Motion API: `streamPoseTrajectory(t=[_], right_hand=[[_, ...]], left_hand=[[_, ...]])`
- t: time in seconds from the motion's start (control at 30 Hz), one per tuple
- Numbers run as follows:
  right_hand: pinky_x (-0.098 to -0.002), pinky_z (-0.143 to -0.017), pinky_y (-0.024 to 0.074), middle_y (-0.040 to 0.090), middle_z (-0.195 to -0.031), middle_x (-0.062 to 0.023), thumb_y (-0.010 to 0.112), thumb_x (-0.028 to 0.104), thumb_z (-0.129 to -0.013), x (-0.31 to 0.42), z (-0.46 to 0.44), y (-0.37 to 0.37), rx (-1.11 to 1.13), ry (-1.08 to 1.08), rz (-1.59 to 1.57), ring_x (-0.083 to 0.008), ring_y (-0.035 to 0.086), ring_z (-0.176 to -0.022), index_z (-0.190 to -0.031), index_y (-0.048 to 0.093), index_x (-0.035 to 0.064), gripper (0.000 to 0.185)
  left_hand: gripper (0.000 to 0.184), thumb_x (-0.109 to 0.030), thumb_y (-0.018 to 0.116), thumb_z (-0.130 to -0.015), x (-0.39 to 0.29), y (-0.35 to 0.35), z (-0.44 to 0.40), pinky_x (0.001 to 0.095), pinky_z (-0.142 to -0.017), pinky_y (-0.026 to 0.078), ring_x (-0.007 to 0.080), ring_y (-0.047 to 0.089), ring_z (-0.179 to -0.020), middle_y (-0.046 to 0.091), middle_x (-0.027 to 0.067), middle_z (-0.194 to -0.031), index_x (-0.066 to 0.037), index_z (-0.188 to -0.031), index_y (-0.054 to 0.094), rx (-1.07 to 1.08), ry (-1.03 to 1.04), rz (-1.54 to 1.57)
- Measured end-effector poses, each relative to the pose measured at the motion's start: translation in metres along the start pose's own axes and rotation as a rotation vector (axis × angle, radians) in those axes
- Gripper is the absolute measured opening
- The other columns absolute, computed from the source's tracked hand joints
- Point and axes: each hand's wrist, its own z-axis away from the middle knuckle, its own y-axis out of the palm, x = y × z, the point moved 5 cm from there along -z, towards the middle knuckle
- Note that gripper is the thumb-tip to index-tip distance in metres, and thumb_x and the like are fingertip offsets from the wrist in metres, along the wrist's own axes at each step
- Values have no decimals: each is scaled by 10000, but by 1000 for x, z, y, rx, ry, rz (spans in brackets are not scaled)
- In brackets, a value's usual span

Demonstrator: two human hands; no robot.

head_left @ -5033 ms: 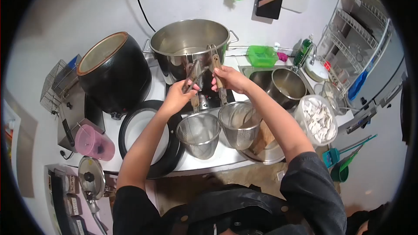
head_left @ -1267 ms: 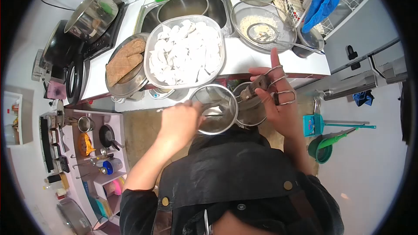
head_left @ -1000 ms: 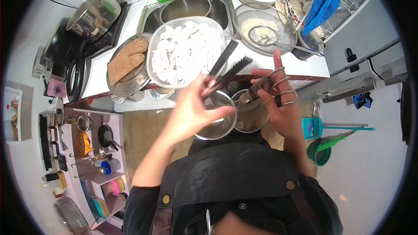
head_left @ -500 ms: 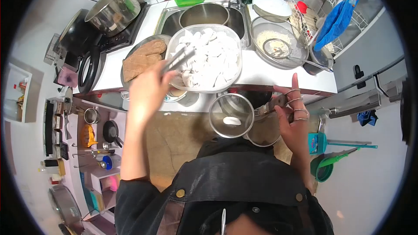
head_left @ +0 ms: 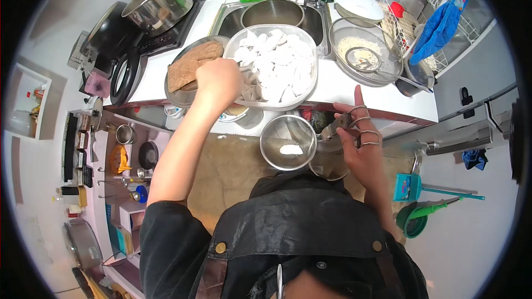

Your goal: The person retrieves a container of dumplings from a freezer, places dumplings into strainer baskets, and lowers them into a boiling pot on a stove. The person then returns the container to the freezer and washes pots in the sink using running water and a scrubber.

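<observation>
My left hand [head_left: 220, 82] is closed on tongs at the left edge of a clear tub [head_left: 314, 72] full of white floured pieces [head_left: 280, 66]; the tongs are mostly hidden behind the hand. My right hand [head_left: 363, 147] grips the wooden handles of two mesh strainers, with the wire hooks between its fingers. One strainer [head_left: 288, 143] hangs in front of the counter and has a single white piece [head_left: 291, 149] in it. The second strainer [head_left: 330, 167] is partly hidden behind the first and my apron.
A brown oven mitt [head_left: 194, 66] lies on a metal lid left of the tub. Behind the tub, a steel pot [head_left: 272, 14] sits in the sink. To the right is a bowl of flour [head_left: 354, 50] with a small strainer. A big pot [head_left: 160, 5] stands back left.
One white piece now lies in the near strainer. My left hand, with the tongs, has moved away from the strainers back to the tub. The view has shifted, so the counter appears farther right.
</observation>
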Motion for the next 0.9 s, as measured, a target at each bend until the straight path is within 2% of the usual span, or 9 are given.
streamPoseTrajectory(t=[0.17, 0.23, 0.33, 0.43, 0.57, 0.6, 0.63, 0.7, 0.9], right_hand=[[-314, -792, 497, 337, -1451, -163, 533, -93, -796, -3, -2, -3, -48, 35, -46, -229, 610, -930, -1271, 415, -45, 491], [-320, -791, 500, 339, -1449, -164, 534, -88, -798, -4, -2, -4, -52, 55, -41, -231, 611, -937, -1278, 407, -45, 499], [-309, -769, 512, 339, -1447, -166, 538, -86, -799, -8, -5, -3, -13, 47, 10, -237, 610, -966, -1301, 386, -42, 525], [-234, -767, 479, 489, -1334, -124, 520, -114, -808, -3, -11, 4, -50, 65, -24, -100, 572, -922, -1332, 405, -3, 547], [-229, -785, 470, 345, -1451, -133, 509, -120, -805, 5, -19, 10, -54, 47, -64, -92, 569, -933, -1225, 498, -7, 436], [-229, -789, 469, 323, -1464, -134, 507, -121, -805, 6, -20, 11, -50, 51, -87, -91, 570, -940, -1207, 511, -7, 419], [-228, -793, 468, 300, -1477, -135, 505, -122, -804, 7, -21, 12, -42, 53, -113, -91, 570, -947, -1189, 523, -7, 402], [-232, -796, 471, 303, -1474, -134, 503, -119, -809, 4, -23, 18, -21, 54, -155, -98, 573, -963, -1190, 521, -11, 396], [-235, -791, 481, 355, -1440, -129, 503, -114, -821, 2, -22, 23, 37, -21, -95, -115, 576, -984, -1291, 439, -10, 486]], left_hand=[[296, -296, 576, -840, 35, -21, 30, 401, -728, 507, 339, 655, -814, 659, 200, -866, -27, -898, 684, -41, -61, 218], [264, -261, 580, -852, 47, -39, 52, 419, -730, 497, 342, 642, -832, 650, 205, -872, -54, -983, 680, 23, -27, 567], [297, -254, 601, -862, 19, -51, 95, 373, -709, 486, 333, 647, -787, 648, 216, -828, -33, -1054, 652, -10, 153, 550], [295, -239, 601, -866, -5, -26, 92, 378, -717, 489, 329, 651, -798, 646, 210, -822, -39, -1080, 639, -25, 145, 313], [265, -205, 612, -842, 33, -44, 83, 409, -697, 492, 324, 636, -769, 655, 132, -883, -108, -1087, 645, -255, 42, 390], [292, -193, 622, -829, 41, -56, 80, 392, -688, 497, 295, 639, -771, 645, 114, -886, -123, -1112, 637, -193, 40, 321], [308, -169, 635, -800, 53, -60, 75, 392, -685, 497, 286, 637, -777, 640, 106, -851, -146, -1108, 646, -252, 144, 216], [318, -174, 632, -791, 66, -63, 62, 397, -688, 481, 304, 616, -770, 632, 105, -886, -161, -1108, 648, -120, 201, 100], [231, -183, 611, -769, 39, -41, 35, 400, -675, 508, 295, 633, -758, 643, 94, -871, -155, -987, 679, -91, 385, -252]])
